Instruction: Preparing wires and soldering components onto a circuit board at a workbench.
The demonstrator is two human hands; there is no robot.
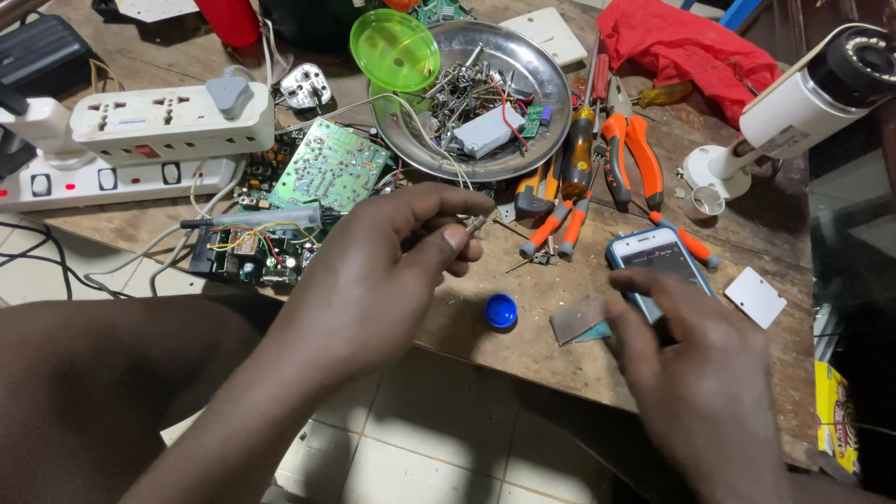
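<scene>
My left hand (373,271) hovers over the wooden workbench (560,355) with thumb and forefinger pinched on a small metal piece (476,224), likely a screw. My right hand (695,373) rests with its fingers on a smartphone (653,257) with a blue case, lying screen up near the bench's front edge. A small brownish pad (577,320) and a blue bottle cap (500,311) lie between the two hands. A green circuit board (329,168) and a wired board (247,247) with a soldering iron (252,220) across it sit left of my left hand.
A steel bowl (546,79) of screws and parts, with a green lid (395,49) on its rim, stands at the back. Orange pliers (630,149) and screwdrivers (577,154) lie beside it. White power strips (140,140) are at left, a white security camera (803,98) at right, a red cloth (686,51) behind.
</scene>
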